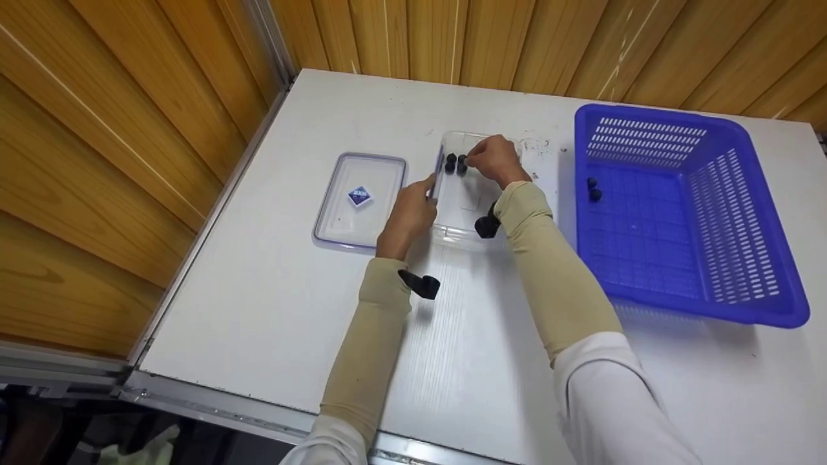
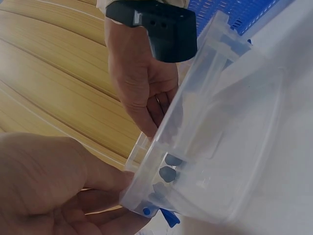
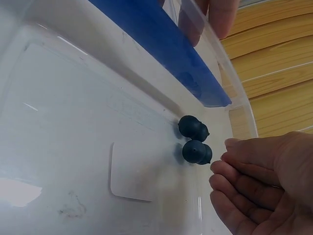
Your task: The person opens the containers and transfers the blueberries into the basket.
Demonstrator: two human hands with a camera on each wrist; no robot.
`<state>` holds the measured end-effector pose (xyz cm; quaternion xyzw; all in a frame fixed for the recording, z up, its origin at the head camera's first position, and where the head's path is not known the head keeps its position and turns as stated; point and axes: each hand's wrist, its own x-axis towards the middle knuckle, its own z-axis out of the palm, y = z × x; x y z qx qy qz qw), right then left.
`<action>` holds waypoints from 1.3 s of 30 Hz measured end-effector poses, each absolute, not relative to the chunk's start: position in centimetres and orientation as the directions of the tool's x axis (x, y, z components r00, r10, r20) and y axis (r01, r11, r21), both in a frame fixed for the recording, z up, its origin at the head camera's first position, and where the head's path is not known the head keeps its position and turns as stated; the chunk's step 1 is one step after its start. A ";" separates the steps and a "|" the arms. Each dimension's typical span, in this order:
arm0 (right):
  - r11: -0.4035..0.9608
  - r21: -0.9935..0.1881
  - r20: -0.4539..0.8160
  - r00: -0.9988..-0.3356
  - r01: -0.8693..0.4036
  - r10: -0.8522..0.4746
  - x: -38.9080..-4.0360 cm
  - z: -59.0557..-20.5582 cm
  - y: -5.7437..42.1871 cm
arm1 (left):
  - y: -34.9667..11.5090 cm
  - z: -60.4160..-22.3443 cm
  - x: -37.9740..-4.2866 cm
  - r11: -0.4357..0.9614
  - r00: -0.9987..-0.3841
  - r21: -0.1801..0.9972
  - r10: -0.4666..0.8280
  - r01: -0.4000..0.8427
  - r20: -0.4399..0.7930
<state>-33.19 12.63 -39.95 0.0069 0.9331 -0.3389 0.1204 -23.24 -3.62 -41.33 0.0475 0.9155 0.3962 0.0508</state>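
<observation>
Closest to the left wrist camera is my left hand (image 2: 54,176), thumb and fingers pinching the side wall of a clear plastic box (image 1: 455,200) near a corner. A blue flap (image 3: 156,44) hangs along that same wall. My right hand (image 3: 264,181) reaches into the box, palm turned sideways, its fingers loosely bent and relaxed, the thumb beside the forefinger. Just beside those fingertips, four small dark balls (image 3: 194,152) with pointed nubs sit in a tight group on the box floor, toward its far left corner; I can't quite tell whether a fingertip touches the nearest one. To the left of the box lies its flat, blue-edged lid (image 1: 339,223), with a diamond-shaped label (image 1: 359,196) in blue and white. To the right stands a large blue basket (image 1: 704,309), with two more dark balls (image 1: 595,195) inside, near its left wall. Everything rests on a white table (image 1: 245,310), with wood panelling (image 1: 491,39) behind. Tan sleeves (image 1: 368,342) cover my forearms.
</observation>
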 end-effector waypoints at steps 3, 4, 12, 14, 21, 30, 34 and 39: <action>0.773 -0.626 -0.241 -0.968 0.101 -0.069 -33.4 -40.1 12.5 | -3.6 -41.3 -23.2 0.681 -0.991 0.731 0.123 0.046 -0.052; 0.774 -0.624 -0.246 -0.967 0.105 -0.068 -33.5 -40.1 12.4 | -3.6 -41.3 -23.2 0.681 -0.991 0.731 0.121 0.043 -0.054; 0.791 -0.604 -0.226 -0.973 0.098 -0.053 -33.7 -41.0 12.3 | -3.6 -41.3 -22.9 0.705 -0.990 0.706 0.134 0.067 -0.040; 0.794 -0.600 -0.229 -0.972 0.100 -0.051 -33.8 -41.1 12.3 | -3.5 -41.3 -23.0 0.704 -0.990 0.708 0.131 0.062 -0.044; 0.787 -0.602 -0.282 -0.958 0.136 -0.050 -34.1 -41.1 12.4 | -3.4 -41.2 -23.2 0.690 -0.991 0.723 0.122 0.040 -0.062; 0.764 -0.621 -0.315 -0.948 0.174 -0.041 -34.0 -41.3 12.6 | -3.3 -41.3 -23.2 0.690 -0.992 0.722 0.119 0.045 -0.052; 0.751 -0.638 -0.322 -0.945 0.171 -0.059 -34.0 -41.3 12.5 | -3.3 -41.3 -23.2 0.697 -0.992 0.716 0.114 0.037 -0.060; 0.756 -0.639 -0.308 -0.948 0.146 -0.078 -34.0 -41.4 12.3 | -3.5 -41.3 -23.1 0.703 -0.993 0.709 0.114 0.053 -0.038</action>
